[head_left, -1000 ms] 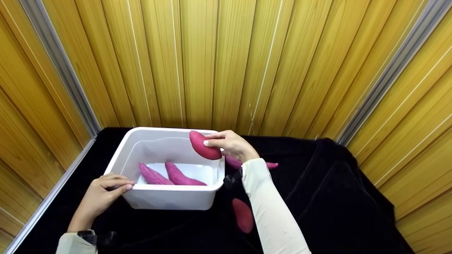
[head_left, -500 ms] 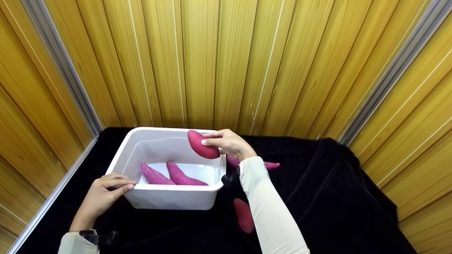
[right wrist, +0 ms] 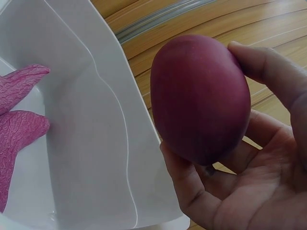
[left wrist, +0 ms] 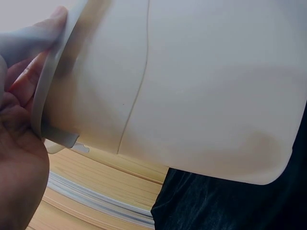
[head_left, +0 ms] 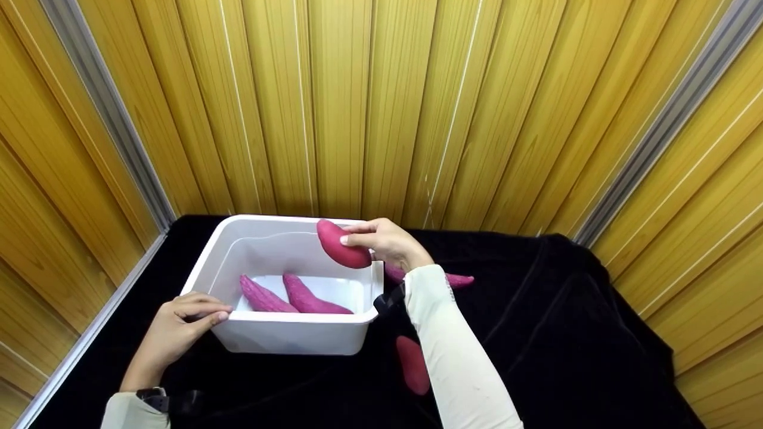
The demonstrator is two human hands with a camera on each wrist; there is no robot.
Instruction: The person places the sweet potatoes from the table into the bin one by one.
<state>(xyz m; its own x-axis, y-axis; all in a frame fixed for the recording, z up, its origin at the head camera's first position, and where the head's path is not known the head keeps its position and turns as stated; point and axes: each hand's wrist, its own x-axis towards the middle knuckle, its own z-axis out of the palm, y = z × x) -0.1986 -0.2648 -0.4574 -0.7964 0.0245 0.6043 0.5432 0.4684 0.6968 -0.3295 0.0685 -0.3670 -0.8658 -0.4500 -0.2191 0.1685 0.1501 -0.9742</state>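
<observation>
My right hand (head_left: pixel 396 244) holds a smooth red mango (head_left: pixel 343 245) between thumb and fingers, above the right side of a white plastic tub (head_left: pixel 292 336). In the right wrist view the mango (right wrist: pixel 199 98) shows its rounded face, with fingertips along its edges. At the tub's near left corner, my left hand (head_left: pixel 176 328) grips the rim, which the left wrist view shows between thumb and fingers (left wrist: pixel 29 79). Two wrinkled purple sweet potatoes, one on the left (head_left: pixel 265 297) and one on the right (head_left: pixel 310 298), lie inside on the tub's floor.
Another sweet potato (head_left: pixel 460 280) lies right of the tub, partly behind the right wrist. A second red mango (head_left: pixel 412 364) rests on the black cloth (head_left: pixel 572 333), partly covered by the right sleeve. Yellow wood-patterned panels (head_left: pixel 393 107) stand behind and at both sides.
Over the second, my right hand and the mango have shifted slightly left over the tub, then stayed nearly still. The left hand keeps its hold on the rim.
</observation>
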